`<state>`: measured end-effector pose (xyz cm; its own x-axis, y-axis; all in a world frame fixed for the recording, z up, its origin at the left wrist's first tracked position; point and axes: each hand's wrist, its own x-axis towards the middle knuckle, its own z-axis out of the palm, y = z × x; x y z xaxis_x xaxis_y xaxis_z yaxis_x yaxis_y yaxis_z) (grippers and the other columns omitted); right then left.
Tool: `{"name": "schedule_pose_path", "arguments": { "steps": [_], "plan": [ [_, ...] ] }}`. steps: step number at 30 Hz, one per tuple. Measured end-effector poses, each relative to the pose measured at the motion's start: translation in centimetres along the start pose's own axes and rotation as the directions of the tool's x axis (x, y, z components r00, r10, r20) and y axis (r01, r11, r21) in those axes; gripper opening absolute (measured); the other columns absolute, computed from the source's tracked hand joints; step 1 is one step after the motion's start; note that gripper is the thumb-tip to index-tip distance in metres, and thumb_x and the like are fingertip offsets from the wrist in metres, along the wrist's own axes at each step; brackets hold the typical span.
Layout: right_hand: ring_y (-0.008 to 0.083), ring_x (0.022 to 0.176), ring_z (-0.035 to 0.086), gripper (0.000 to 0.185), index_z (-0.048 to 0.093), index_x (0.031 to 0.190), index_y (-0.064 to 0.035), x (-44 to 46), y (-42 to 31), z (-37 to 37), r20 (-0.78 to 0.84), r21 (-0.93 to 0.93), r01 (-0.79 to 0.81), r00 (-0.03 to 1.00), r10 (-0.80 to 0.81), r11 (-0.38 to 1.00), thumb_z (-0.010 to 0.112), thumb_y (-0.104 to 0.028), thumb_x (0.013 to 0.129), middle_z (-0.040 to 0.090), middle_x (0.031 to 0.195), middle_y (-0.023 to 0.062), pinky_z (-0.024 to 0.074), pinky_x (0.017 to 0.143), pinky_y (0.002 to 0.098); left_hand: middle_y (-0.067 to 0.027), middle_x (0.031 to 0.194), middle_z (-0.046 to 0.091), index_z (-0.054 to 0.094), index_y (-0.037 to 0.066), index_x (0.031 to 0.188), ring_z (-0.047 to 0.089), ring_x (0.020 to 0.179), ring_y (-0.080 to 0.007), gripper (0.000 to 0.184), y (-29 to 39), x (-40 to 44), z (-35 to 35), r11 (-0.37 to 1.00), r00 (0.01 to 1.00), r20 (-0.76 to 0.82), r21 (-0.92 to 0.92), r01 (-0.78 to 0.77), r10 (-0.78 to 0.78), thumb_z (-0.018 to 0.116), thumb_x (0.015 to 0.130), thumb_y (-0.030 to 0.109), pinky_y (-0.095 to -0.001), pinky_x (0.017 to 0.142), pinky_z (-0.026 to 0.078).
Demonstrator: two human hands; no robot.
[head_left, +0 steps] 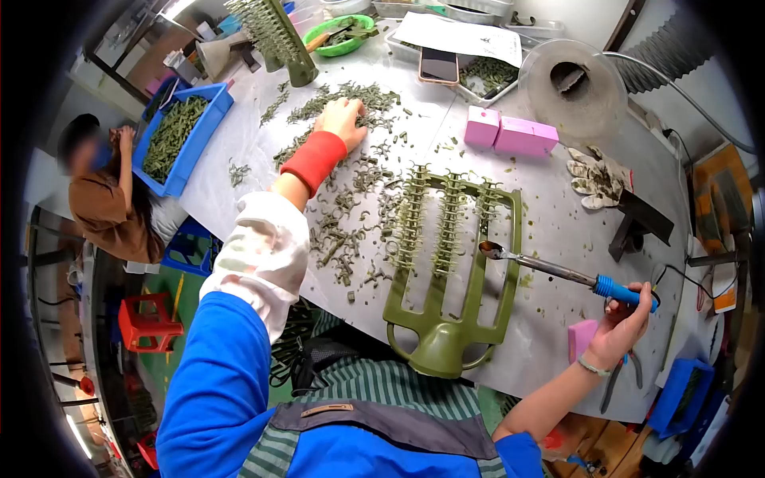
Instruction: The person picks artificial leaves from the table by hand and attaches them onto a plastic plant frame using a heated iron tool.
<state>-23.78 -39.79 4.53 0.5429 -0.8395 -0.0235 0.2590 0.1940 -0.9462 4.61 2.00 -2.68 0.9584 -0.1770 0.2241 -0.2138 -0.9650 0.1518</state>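
Note:
My left hand (343, 121), with a red wristband below it, rests on a scatter of small green parts (343, 231) at the far side of the table; its fingers are bent down, and what they pinch is too small to make out. My right hand (620, 327) is wrapped round the blue handle of a soldering iron (558, 271). The iron's dark tip end lies over the right side of a green pronged frame (446, 319). Rows of small green parts line the frame's prongs.
Pink blocks (526, 136), a phone (439, 66) and a funnel (574, 88) stand at the back. A stained glove (598, 177) and a dark metal stand (640, 223) are at right. A blue tray (222, 103) of green parts sits at left, beside a seated person (111, 199).

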Motion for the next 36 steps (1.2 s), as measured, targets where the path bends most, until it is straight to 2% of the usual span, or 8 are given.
{"name": "schedule_pose_path", "arguments": {
  "steps": [5,8,13,17,21,25,28,36],
  "plan": [
    [0.0059,0.049,0.048,0.027,0.059,0.076,-0.0066,-0.1,0.0,0.0,0.01,-0.003,0.002,1.0,-0.002,1.0,0.063,-0.031,0.087,0.055,0.065,-0.0002,0.0367,0.046,0.0177,-0.0056,0.097,0.06,0.064,0.013,0.086,0.054,0.101,-0.0281,0.012,-0.7,-0.2,1.1,0.997,0.975,-0.206,0.006,-0.081,0.081,0.067,0.076,0.017,-0.0394,0.085,0.046],
    [0.0059,0.049,0.048,0.028,0.059,0.077,-0.0065,0.0,0.0,-0.2,0.008,-0.005,0.001,1.0,-0.001,1.0,0.063,-0.032,0.087,0.055,0.065,-0.0001,0.0367,0.046,0.0176,-0.0087,0.084,0.069,0.069,0.01,0.088,0.063,0.079,-0.027,0.013,-2.3,0.0,0.0,0.924,0.984,-0.177,-0.381,-0.034,-0.037,0.066,0.077,0.016,-0.0352,0.076,0.05],
    [0.0059,0.049,0.048,0.028,0.059,0.077,-0.0061,0.3,0.1,-0.5,0.021,0.012,0.009,1.0,-0.009,1.0,0.062,-0.032,0.088,0.055,0.065,0.0001,0.0368,0.046,0.0177,0.0015,0.088,0.068,0.068,0.01,0.101,0.057,0.072,-0.0062,0.025,-5.9,-1.0,-5.1,0.563,0.769,0.629,-0.596,0.573,-0.117,0.07,0.082,0.026,-0.02,0.062,0.043],
    [0.0064,0.05,0.048,0.027,0.059,0.077,-0.0055,0.5,0.2,-0.9,0.029,0.009,-0.001,1.0,0.001,1.0,0.062,-0.031,0.088,0.055,0.066,0.0007,0.0371,0.047,0.0181,-0.0036,0.083,0.068,0.069,0.007,0.096,0.061,0.071,-0.0143,0.021,-5.4,-0.9,-3.4,0.913,0.967,0.246,-0.374,0.165,-0.074,0.068,0.082,0.022,-0.0273,0.065,0.048],
    [0.0065,0.049,0.048,0.027,0.059,0.079,-0.0052,0.4,0.2,-0.7,0.037,0.014,-0.006,0.999,0.005,1.0,0.062,-0.03,0.088,0.055,0.066,0.0009,0.0373,0.047,0.0181,-0.0068,0.093,0.067,0.07,0.009,0.093,0.06,0.089,-0.0269,0.018,-1.6,0.2,0.3,0.976,0.976,-0.095,-0.077,-0.202,0.194,0.067,0.078,0.019,-0.0365,0.08,0.048],
    [0.0065,0.049,0.048,0.027,0.059,0.079,-0.0051,0.5,0.2,-0.8,0.037,0.01,-0.001,0.999,0.0,1.0,0.062,-0.03,0.088,0.055,0.067,0.0009,0.0375,0.046,0.0181,-0.0027,0.098,0.066,0.069,0.012,0.093,0.055,0.1,-0.0247,0.019,0.1,1.2,1.6,0.947,0.937,-0.169,0.159,-0.28,0.305,0.066,0.076,0.018,-0.0378,0.087,0.043],
    [0.0065,0.049,0.048,0.027,0.059,0.079,-0.0052,0.2,0.0,-0.5,0.029,0.009,-0.004,1.0,0.004,1.0,0.062,-0.031,0.088,0.055,0.067,0.0009,0.0373,0.046,0.0182,0.002,0.099,0.065,0.069,0.015,0.094,0.051,0.106,-0.0205,0.021,0.7,1.6,0.6,0.897,0.963,0.062,0.351,-0.267,0.262,0.066,0.074,0.017,-0.0375,0.09,0.038],
    [0.0063,0.05,0.048,0.027,0.058,0.078,-0.0054,0.3,0.0,-0.6,0.042,0.019,-0.004,0.999,0.003,1.0,0.062,-0.03,0.088,0.054,0.066,0.0003,0.0374,0.047,0.0178,-0.0038,0.105,0.062,0.063,0.012,0.104,0.052,0.105,-0.0255,0.028,0.0,-1.3,-1.6,0.864,0.87,0.058,0.1,-0.493,0.489,0.064,0.076,0.011,-0.0389,0.09,0.041]
  ]
}}
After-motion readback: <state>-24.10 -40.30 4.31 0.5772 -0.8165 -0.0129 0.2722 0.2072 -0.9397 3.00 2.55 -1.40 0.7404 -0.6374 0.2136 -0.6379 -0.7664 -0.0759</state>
